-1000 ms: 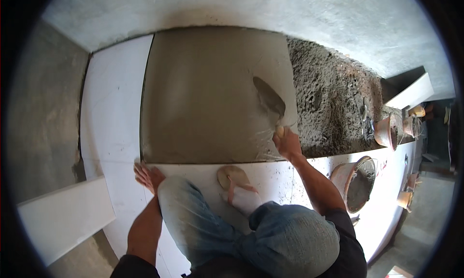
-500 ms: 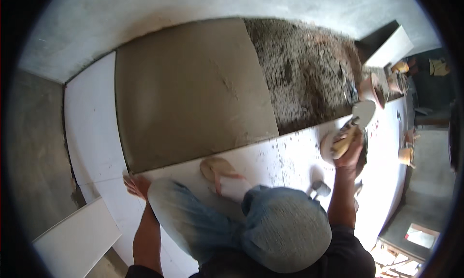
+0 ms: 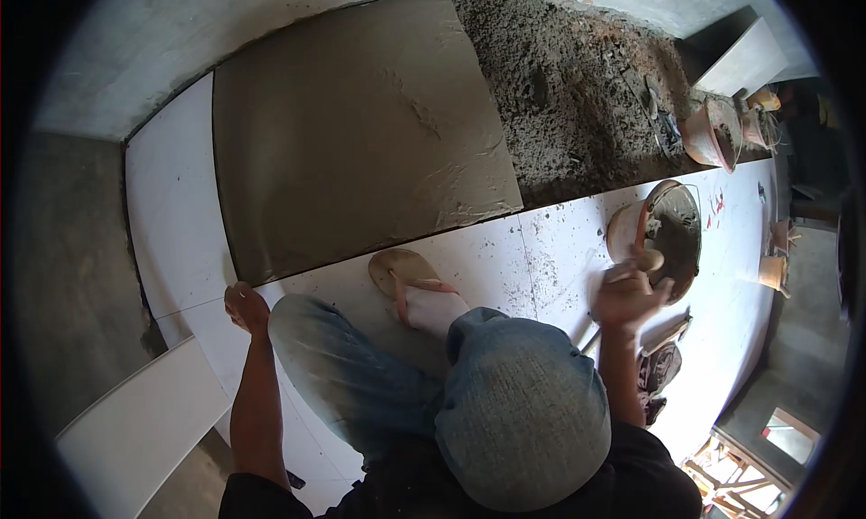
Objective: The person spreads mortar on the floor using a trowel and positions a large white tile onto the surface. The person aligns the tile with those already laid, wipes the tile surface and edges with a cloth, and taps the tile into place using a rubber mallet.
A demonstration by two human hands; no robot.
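My left hand (image 3: 245,307), its fingers curled in, rests by the corner where the white floor tiles (image 3: 185,239) meet the wet mortar bed (image 3: 352,140). Whether anything is in those fingers is hidden. Blurred by motion, my right hand (image 3: 630,295) is over the near side of a mortar bucket (image 3: 629,230), one finger stuck out from the rest. Just beyond it, the rounded handle end of a trowel (image 3: 649,260) shows at the bucket's mouth, apparently out of my grip. A thin tool handle (image 3: 591,342) pokes out below that hand.
Rough mortar (image 3: 577,104) lies right of the smoothed bed, along the wall. A second bucket (image 3: 708,136) stands at its right end, near a leaning tile (image 3: 744,59). Another loose tile (image 3: 144,429) is at lower left. My sandaled foot (image 3: 424,303) is beside the bed's edge.
My right hand has lowered the trowel into the bucket and come back toward me, over where the mallet lay. My left hand's fingers have curled in. The view has shifted slightly.
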